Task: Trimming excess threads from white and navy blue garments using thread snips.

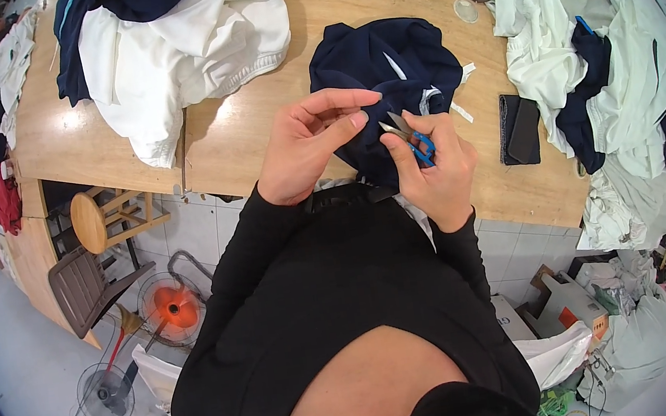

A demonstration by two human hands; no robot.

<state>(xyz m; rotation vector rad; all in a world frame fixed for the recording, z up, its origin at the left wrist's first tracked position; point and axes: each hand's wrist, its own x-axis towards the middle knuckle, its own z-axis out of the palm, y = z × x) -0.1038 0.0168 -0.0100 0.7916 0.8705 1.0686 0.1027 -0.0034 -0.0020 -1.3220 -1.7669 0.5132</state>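
Observation:
A navy garment (339,60) with a thin white stripe and a white patch near its neck lies bunched at the table's front edge, partly hanging toward my lap. In my right hand (441,164) is a pair of small thread snips (424,145) with blue handles, their pointed blades apart and aimed up and left over the cloth. My left hand (299,145) hovers just left of the blades. Its index finger and thumb stretch toward the garment with a gap between their tips, and I see nothing held there.
White and navy clothes (161,54) are heaped at the back left of the wooden table (254,117). A larger pile of white garments (623,43) covers the right side. Nearer lies a dark wallet-like case (521,131). Below left are a wooden stool (91,223), a chair (87,287) and a fan (174,307).

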